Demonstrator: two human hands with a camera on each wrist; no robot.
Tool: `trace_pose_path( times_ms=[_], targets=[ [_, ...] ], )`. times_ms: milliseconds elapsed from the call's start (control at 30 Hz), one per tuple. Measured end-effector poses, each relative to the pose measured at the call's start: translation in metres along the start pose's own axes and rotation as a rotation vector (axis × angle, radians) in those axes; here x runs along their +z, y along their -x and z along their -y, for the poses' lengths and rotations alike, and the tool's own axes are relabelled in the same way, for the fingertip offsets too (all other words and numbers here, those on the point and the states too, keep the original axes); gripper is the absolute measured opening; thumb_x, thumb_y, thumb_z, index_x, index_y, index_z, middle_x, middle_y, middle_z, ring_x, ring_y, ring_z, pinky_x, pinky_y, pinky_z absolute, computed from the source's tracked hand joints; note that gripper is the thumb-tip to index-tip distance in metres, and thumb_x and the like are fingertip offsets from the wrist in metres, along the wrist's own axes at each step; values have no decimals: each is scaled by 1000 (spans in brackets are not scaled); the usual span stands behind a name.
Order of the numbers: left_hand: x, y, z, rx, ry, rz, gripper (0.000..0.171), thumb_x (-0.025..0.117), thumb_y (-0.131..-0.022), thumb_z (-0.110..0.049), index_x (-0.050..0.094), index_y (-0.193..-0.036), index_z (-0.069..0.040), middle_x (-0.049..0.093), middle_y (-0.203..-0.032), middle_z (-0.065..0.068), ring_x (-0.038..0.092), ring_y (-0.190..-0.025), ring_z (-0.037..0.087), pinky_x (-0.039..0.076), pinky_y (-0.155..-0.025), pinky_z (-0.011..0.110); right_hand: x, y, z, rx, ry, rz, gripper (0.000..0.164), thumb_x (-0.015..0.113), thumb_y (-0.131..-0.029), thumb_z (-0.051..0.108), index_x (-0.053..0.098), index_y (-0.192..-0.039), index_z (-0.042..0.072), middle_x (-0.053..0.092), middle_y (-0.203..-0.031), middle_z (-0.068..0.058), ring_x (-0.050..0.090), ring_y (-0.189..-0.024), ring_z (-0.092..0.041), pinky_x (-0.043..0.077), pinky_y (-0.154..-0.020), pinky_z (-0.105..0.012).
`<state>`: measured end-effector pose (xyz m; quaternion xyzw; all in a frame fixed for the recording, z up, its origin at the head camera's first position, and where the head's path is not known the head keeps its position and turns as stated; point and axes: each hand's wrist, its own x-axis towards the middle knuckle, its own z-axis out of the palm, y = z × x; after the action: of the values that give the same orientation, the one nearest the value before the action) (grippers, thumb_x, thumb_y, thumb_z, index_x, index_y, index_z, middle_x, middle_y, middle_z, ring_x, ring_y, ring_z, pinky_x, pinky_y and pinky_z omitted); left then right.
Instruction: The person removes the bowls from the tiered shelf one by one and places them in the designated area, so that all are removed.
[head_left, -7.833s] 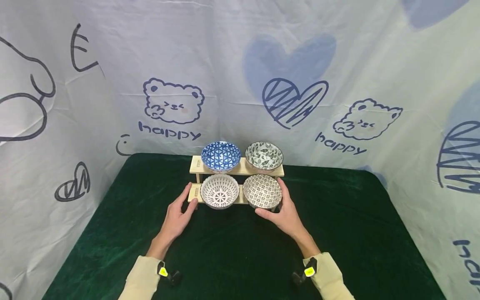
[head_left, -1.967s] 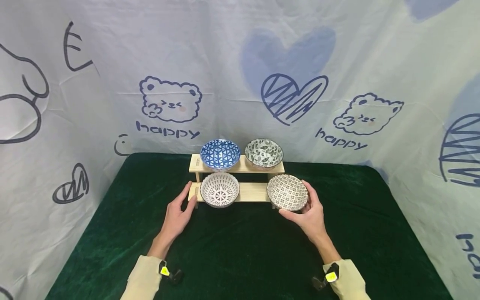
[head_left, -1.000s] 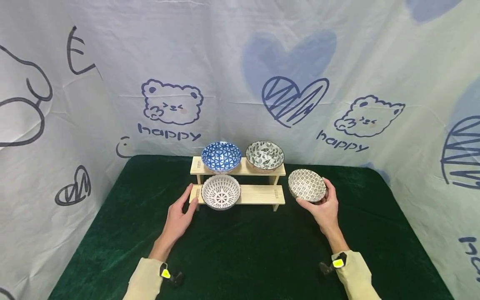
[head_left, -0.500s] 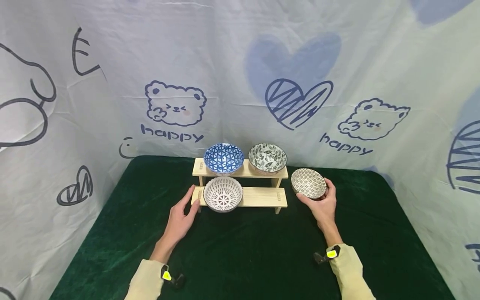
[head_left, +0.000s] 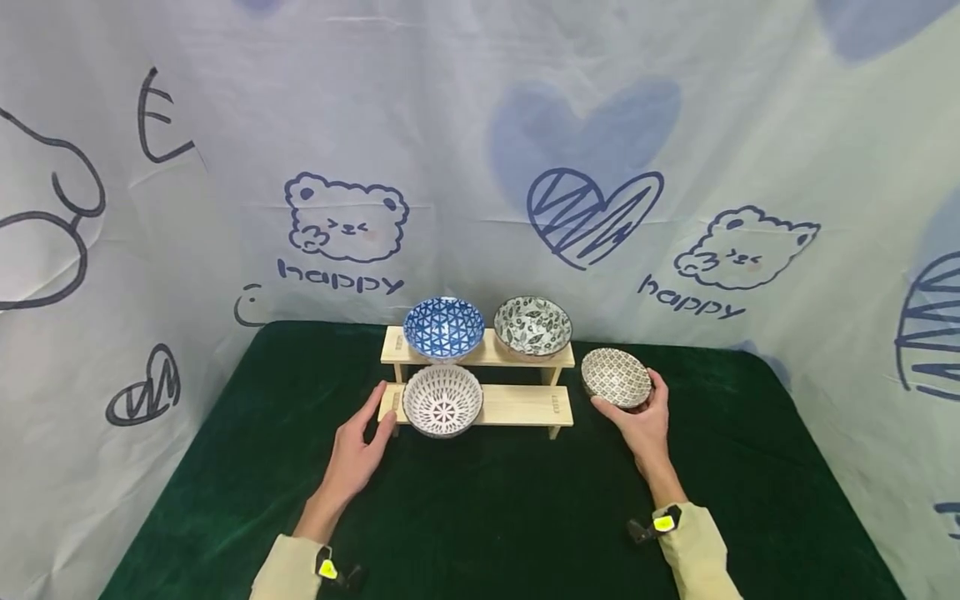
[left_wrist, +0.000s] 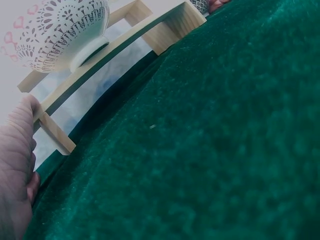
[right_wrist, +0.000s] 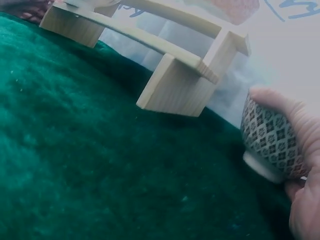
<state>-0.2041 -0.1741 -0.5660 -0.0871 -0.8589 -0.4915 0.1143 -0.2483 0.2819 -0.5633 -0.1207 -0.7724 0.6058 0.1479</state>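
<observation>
My right hand [head_left: 643,422] grips a small bowl with a brown lattice pattern [head_left: 616,377], thumb on the near side and fingers round the right. In the right wrist view the lattice bowl [right_wrist: 272,135] tilts, its white foot close over the cloth. A two-tier wooden stand [head_left: 521,403] is at the centre, and my left hand [head_left: 358,450] holds the left end of its lower tier between thumb and fingers. A white bowl with dark dashes [head_left: 442,402] sits on that tier's left part. Above it, the upper tier bears a blue bowl [head_left: 443,327] and a leaf-patterned bowl [head_left: 532,326].
Dark green velvet cloth [head_left: 480,517] covers the table under the stand. Behind and at both sides hangs a white curtain [head_left: 450,125] with hearts and bear drawings. A small device is strapped to each wrist.
My right hand has lifted the lattice bowl off the lower tier's right part and carried it right, beyond the stand. During the last half second it barely moves. My left hand keeps its place.
</observation>
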Motion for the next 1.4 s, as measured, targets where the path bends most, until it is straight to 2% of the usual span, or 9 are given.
trace_pose_path(
  times_ms=[167, 367, 533, 733, 800, 900, 1033, 1267, 1400],
  targets=[
    [-2, 8, 2, 1, -22, -2, 60, 59, -108, -30, 40, -161, -8, 41, -165, 11, 41, -150, 29, 35, -120, 54, -4, 10, 8, 19, 157, 33, 120, 91, -82, 30, 9, -168, 13, 19, -172, -16, 24, -156, -37, 22, -126, -58],
    [-6, 9, 1, -2, -27, -2, 61, 59, -108, -31, 39, -161, -9, 40, -165, 11, 41, -150, 29, 35, -120, 55, -7, 18, 41, -137, 194, -30, 114, 89, -84, 30, 14, -169, 16, 18, -174, -9, 17, -160, -33, 17, -129, -54],
    [-7, 10, 3, -4, -29, 5, 61, 59, -108, -31, 39, -162, -9, 39, -166, 11, 41, -150, 32, 35, -120, 57, -2, 35, 68, -239, 111, -53, 88, 84, -88, 23, 37, -162, 11, 41, -165, -10, 33, -154, -29, 27, -127, -49],
    [1, 4, 3, 1, -15, 8, 62, 58, -109, -34, 39, -162, -9, 39, -165, 12, 41, -150, 33, 35, -120, 57, 16, 57, 91, -343, -79, -111, 41, 74, -97, 8, 64, -134, -4, 68, -134, -18, 63, -123, -19, 47, -105, -20],
    [2, 2, 2, -1, -10, 4, 62, 57, -109, -35, 38, -162, -10, 39, -166, 12, 41, -150, 33, 34, -120, 58, 26, 62, 95, -378, -100, -101, 34, 72, -98, 6, 66, -128, -7, 70, -127, -21, 66, -115, -18, 50, -99, -19],
    [2, 0, 1, -11, -5, 0, 62, 57, -109, -35, 37, -163, -10, 38, -166, 12, 40, -151, 33, 34, -121, 59, 45, 72, 94, -398, -103, -35, 30, 72, -97, 4, 67, -125, -6, 72, -122, -22, 68, -110, -22, 53, -95, -21],
    [1, 2, 1, -15, -10, 10, 62, 57, -109, -35, 37, -163, -10, 38, -166, 12, 39, -151, 34, 34, -121, 59, 63, 89, 86, -357, -100, 86, 35, 75, -94, 3, 66, -127, -4, 72, -123, -22, 68, -112, -31, 54, -98, -23],
    [2, 0, 1, -2, 2, 2, 61, 57, -109, -34, 39, -162, -9, 39, -166, 11, 40, -151, 29, 34, -122, 55, 75, 96, 80, -295, -110, 323, 67, 82, -88, 3, 52, -148, -1, 60, -145, -23, 59, -133, -37, 46, -115, -44],
    [0, -1, 0, 2, -5, -7, 61, 58, -109, -33, 39, -161, -9, 40, -165, 10, 41, -151, 29, 34, -122, 54, 81, 98, 80, -285, -98, 468, 82, 85, -86, 5, 42, -156, 1, 51, -155, -24, 52, -142, -38, 39, -120, -46]
  ],
)
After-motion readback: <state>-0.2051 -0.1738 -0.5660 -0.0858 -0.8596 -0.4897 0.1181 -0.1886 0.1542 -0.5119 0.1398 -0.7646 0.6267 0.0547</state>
